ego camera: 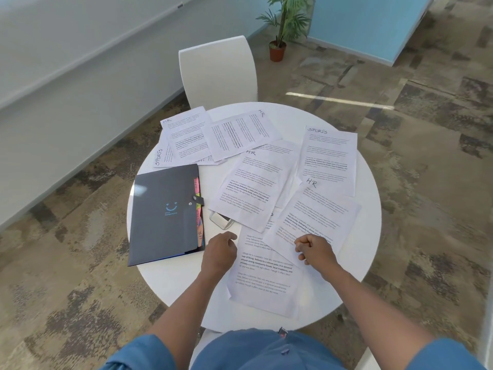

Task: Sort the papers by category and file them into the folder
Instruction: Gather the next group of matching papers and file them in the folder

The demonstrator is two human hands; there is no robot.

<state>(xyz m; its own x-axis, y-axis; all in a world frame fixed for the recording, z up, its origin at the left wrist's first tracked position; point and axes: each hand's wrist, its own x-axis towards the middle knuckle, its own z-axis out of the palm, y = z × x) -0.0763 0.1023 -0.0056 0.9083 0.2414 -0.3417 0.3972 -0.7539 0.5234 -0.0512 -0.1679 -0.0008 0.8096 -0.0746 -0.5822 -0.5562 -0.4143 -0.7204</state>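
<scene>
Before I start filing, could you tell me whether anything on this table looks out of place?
Yes: a small clear object lies half under an HR sheet beside the closed folder; I cannot tell what it is.

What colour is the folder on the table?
Dark navy folder with a light blue smiley, seen in the head view.
</scene>
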